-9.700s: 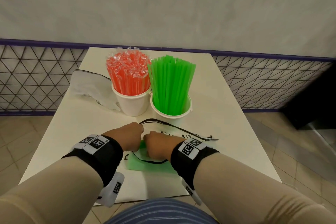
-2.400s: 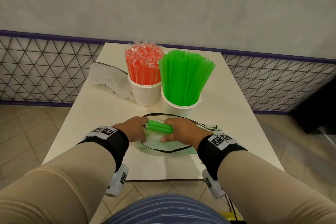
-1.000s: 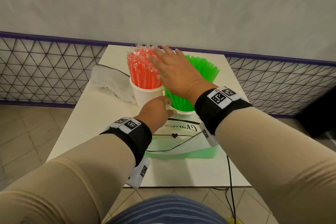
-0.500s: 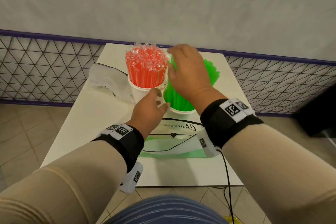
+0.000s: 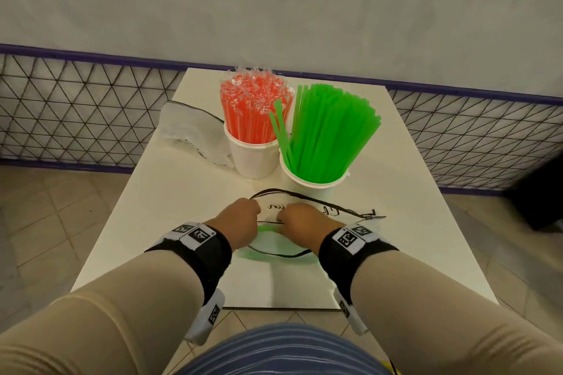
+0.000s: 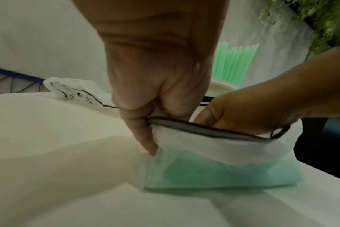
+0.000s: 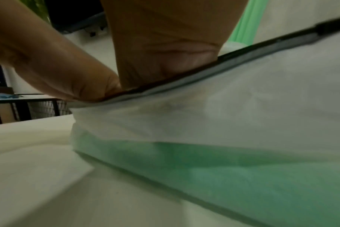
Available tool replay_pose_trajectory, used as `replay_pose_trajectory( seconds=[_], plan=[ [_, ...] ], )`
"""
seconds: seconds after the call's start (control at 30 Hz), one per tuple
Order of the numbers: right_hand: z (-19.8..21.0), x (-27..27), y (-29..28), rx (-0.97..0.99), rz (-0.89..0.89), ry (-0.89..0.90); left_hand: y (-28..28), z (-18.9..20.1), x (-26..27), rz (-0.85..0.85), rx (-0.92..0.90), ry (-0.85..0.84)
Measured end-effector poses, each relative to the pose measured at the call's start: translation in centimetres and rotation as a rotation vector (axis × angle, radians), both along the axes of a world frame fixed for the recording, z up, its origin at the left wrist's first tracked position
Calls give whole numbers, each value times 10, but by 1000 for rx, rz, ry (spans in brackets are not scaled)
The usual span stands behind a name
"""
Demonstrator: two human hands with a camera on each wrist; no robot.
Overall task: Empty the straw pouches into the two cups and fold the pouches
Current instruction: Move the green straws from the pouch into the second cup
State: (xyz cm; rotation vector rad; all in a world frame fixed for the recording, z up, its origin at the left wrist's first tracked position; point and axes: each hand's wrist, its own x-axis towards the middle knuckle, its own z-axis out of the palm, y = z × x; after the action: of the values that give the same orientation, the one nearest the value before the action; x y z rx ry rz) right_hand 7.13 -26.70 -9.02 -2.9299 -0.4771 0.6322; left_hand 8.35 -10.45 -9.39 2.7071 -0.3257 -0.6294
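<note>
Pouches sit at two spots on the white desk (image 5: pixel 170 192): an emptied white pouch (image 5: pixel 195 137) lies at far left beside the cup of orange straws (image 5: pixel 254 131), with the cup of green straws (image 5: pixel 320 146) to its right. Nearer, the left hand (image 5: pixel 239 222) grips the black-edged rim of the green-bottomed pouch (image 6: pixel 213 165), fingers curled over it. The right hand (image 5: pixel 300 221) reaches into the mouth, its grip closed round that rim.

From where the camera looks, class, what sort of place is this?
Probably a café or food-stall seating area: a small white table beside a purple-railed wire mesh fence, tiled floor, and two white paper cups, holding wrapped orange straws and green straws.
</note>
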Motion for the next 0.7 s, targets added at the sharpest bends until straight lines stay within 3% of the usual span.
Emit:
replay_pose_trajectory(
  seconds=[0.17, 0.37, 0.57, 0.7],
  plan=[
    [-2, -4, 0, 58, 43, 44, 5, -6, 5, 65, -137, -27],
    [-8, -13, 0, -27, 97, -28, 1, 0, 7, 94, -258, -23],
    [-1, -11, -8, 103, 14, -85, 1, 8, 11, 32, -113, 112],
    [14, -8, -10, 222, -32, -121, 2, 10, 13, -15, -27, 117]
  ],
)
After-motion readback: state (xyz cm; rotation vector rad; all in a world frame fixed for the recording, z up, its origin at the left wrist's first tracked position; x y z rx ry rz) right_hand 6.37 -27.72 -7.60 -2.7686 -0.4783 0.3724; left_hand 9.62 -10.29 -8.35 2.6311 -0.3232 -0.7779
